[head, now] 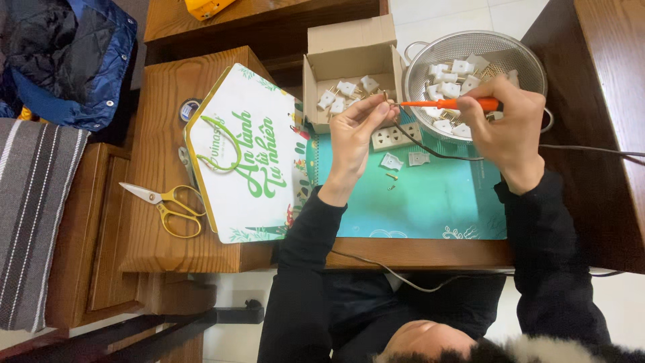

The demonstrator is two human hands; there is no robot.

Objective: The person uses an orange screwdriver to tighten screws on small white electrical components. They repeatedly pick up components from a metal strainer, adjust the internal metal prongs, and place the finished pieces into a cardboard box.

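Note:
My left hand (359,131) pinches a small plug part with brass pins at its fingertips, above a teal mat (416,202). A dark cable (437,153) runs from that part to the right, under my right hand. My right hand (507,121) grips an orange-handled screwdriver (447,103) held level, its tip touching the part in my left hand. Below the hands a white socket block (393,138), two white plug covers (392,161) and small brass screws (391,177) lie on the mat.
An open cardboard box (349,47) and a metal colander (531,67) behind the hands hold several white plug parts. A white-and-green house-shaped box (242,154) and yellow-handled scissors (164,205) lie to the left. A blue jacket (67,60) and striped cloth (33,215) are at far left.

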